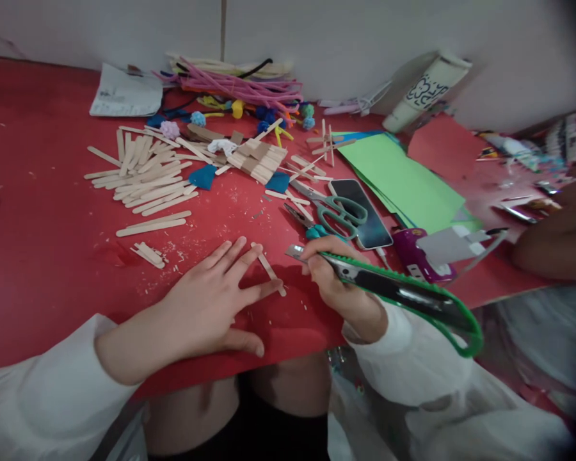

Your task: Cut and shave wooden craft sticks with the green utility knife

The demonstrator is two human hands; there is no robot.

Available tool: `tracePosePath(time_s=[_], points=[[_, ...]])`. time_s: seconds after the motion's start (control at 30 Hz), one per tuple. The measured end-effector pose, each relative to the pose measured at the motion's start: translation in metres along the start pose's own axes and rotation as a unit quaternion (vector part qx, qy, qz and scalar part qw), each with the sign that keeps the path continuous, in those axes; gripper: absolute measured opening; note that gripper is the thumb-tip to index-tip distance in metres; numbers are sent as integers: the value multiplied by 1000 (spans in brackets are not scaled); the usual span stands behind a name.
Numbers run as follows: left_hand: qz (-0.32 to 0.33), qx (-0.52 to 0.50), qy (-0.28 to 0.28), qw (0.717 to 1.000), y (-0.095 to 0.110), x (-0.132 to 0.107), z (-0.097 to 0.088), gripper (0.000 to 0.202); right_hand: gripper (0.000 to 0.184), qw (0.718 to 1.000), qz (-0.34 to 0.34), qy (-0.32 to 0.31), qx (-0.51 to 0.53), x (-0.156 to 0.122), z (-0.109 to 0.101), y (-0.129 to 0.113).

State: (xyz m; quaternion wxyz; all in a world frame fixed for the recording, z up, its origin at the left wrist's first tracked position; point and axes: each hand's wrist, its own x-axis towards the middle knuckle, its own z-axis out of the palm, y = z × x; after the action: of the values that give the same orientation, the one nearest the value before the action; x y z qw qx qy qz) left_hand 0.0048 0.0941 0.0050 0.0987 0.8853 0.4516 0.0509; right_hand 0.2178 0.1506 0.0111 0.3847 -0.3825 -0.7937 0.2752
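I have the right hand (340,288) clenched around the cutter (403,292), its long axis running four to ten o'clock, blade toward ten. The left hand (206,298) lies spread, gripping nothing, two fingertips against the stick (270,270). I see that stick on the table (52,256), at the left hand's two o'clock, its long axis eleven to five.
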Motion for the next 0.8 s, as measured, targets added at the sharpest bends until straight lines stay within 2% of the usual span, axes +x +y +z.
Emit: tracePosePath(time_s=[0.13, 0.27, 0.33, 0.5, 0.6, 0.8], points=[[6, 52, 29, 998, -2, -2, -4, 78, 7, 999, 12, 15, 36, 0, -1, 5], [-46, 98, 57, 993, -1, -1, -6, 39, 8, 999, 4, 12, 36, -1, -2, 0], [-72, 103, 48, 991, 0, 3, -9, 32, 9, 999, 0, 5, 41, 0, -2, -3], [-137, 117, -19, 983, 5, 15, -24, 24, 8, 997, -5, -13, 71, 1, -3, -4], [-176, 96, -14, 980, 8, 18, -25, 23, 6, 996, 10, -38, 78, 1, -4, -3], [-170, -13, -4, 985, 5, 18, -22, 18, 8, 995, 22, -84, 48, 2, 0, 2]])
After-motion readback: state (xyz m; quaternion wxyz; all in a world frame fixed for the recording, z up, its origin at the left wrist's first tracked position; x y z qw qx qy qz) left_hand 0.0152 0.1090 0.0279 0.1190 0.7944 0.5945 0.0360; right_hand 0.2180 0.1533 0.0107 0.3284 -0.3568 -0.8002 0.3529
